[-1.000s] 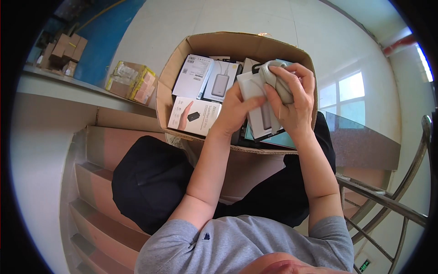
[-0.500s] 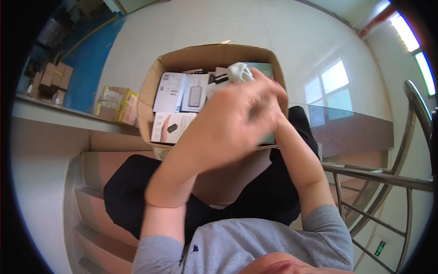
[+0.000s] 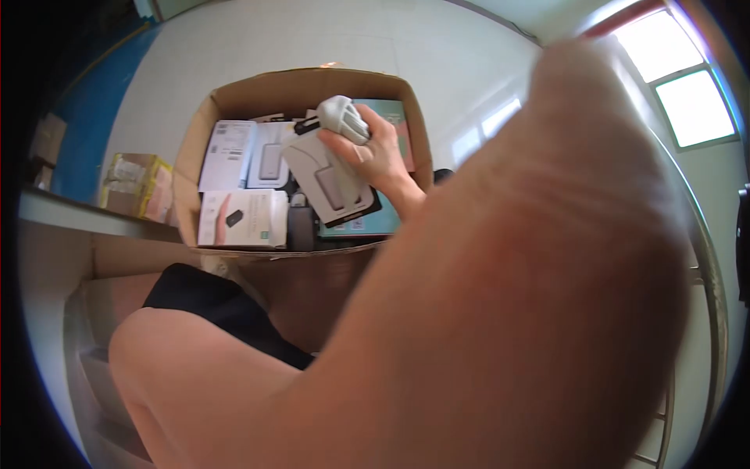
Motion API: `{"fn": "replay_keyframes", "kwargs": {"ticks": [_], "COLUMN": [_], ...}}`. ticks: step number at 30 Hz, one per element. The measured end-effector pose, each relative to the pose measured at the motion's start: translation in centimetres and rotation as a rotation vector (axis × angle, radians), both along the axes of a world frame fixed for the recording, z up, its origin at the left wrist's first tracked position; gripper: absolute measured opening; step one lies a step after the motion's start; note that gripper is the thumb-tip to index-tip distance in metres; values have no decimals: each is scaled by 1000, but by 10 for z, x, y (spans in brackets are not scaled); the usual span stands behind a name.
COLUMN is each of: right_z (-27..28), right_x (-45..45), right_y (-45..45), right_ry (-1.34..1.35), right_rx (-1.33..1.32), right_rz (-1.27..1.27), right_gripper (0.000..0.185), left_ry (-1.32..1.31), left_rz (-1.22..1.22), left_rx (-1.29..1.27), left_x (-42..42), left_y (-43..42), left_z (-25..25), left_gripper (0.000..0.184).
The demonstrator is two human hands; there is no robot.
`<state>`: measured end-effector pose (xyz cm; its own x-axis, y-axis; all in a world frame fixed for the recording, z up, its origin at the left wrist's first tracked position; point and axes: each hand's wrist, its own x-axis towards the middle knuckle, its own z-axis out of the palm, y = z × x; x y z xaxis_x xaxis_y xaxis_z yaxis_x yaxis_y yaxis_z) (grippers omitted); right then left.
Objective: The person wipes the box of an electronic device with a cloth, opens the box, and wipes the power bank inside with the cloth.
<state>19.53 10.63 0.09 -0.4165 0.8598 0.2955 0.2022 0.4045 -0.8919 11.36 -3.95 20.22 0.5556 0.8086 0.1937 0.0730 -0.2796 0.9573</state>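
Observation:
Light grey coiled cable (image 3: 341, 117) is in the grip of my right hand (image 3: 381, 152), above the right half of an open carton (image 3: 305, 84). Just under its thumb, a white box with a power bank picture (image 3: 322, 173) lies tilted over other boxes; whether the hand also grips it is unclear. My left hand (image 3: 582, 117) is raised close to the camera at the upper right, its fingers smeared. The carton also holds an upright white box (image 3: 269, 160), a labelled white box (image 3: 226, 152), a box with a hand picture (image 3: 234, 219) and teal packaging (image 3: 379, 223).
A yellow-edged taped carton (image 3: 129, 184) stands on a ledge at the left. Steps (image 3: 109, 391) descend at the lower left. A metal railing (image 3: 715, 313) runs along the right side, with a window (image 3: 695, 105) above. My left forearm hides much of the lower right.
My left hand has let go of the white box and swung up toward the camera, to the upper right. The view has shifted, with the carton now further left. My right hand keeps the cable.

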Motion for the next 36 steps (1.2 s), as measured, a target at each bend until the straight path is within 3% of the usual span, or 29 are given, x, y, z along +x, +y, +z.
{"fn": "replay_keyframes", "kwargs": {"ticks": [2,7,9,10,12,22,27,30,32,36], "right_z": [-54,28,-41,-24,29,22,24,1,19,31], "right_x": [-2,-9,-1,-7,-12,-5,-10,-9,-1,1], "right_y": [23,-4,26,16,-5,-4,-16,-9,-1,-4], "right_ry": [67,-107,-155,-142,-68,47,69,146,-8,-59], "right_rx": [137,1,309,302,-9,-14,-67,-34,-58,-180], "right_rz": [-3,57,49,54,79,130,23,99,100,65], "right_gripper": [42,44,44,44,45,44,41,39,41,45], "left_ry": [11,47,73,91,120,214,251,275,276,318], "left_rz": [-8,6,-2,3,0,-77,-70,-27,-35,-72], "left_rx": [17,24,44,41,48,121,164,131,121,143], "left_x": [-3,-9,-8,-9,-8,25,34,26,29,38], "left_y": [5,11,17,17,19,26,32,25,28,35], "left_z": [-2,-3,0,0,3,23,28,25,23,26], "left_gripper": [37,37,37,37,37,38,38,39,39,39]}}
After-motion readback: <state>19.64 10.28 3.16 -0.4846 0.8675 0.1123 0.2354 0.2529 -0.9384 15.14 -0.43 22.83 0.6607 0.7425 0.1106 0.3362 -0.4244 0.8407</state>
